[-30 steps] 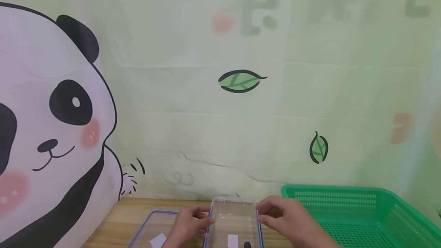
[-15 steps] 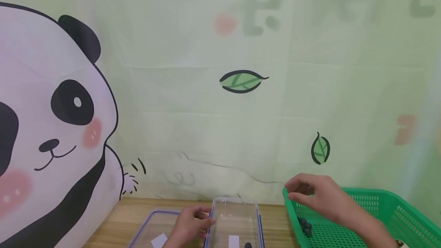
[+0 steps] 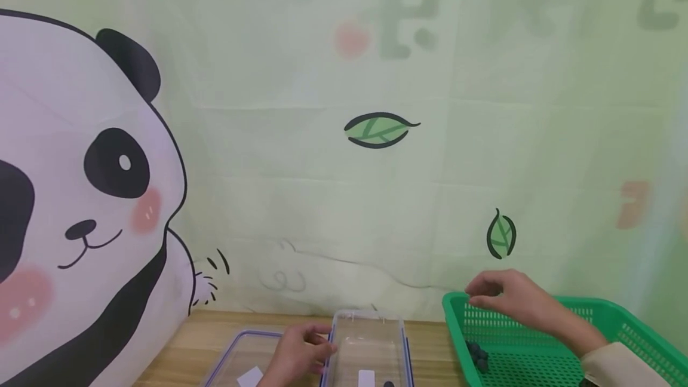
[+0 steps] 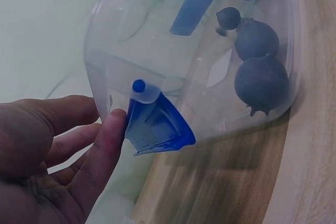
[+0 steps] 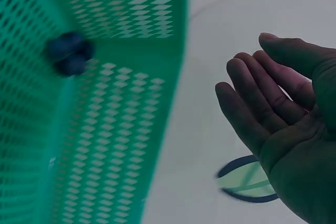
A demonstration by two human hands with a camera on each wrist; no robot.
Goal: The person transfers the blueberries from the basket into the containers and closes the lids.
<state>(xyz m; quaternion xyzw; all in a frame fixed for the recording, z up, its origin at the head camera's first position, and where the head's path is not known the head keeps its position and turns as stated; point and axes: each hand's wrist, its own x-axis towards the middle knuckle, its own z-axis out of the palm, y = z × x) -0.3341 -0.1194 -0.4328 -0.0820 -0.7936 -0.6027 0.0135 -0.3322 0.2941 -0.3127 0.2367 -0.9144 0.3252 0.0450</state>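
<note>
My left hand rests its fingertips against the side of a clear plastic box. In the left wrist view, one fingertip lies right beside a blue latch on that box. Several dark blueberries with crowned ends sit in the box; from the head only one shows, at the bottom edge. My right hand hovers over the left part of a green basket, fingers loosely bent and nothing in them. A small cluster of blueberries lies in the basket's left corner.
Left of the box lies a clear piece with a blue rim, a white square showing on it. All stand on a wooden table. Behind hangs a pale green panda backdrop.
My right hand has left the right side of the box and moved right, over the green basket. The blueberries there have come into view. My left hand stays at the box.
</note>
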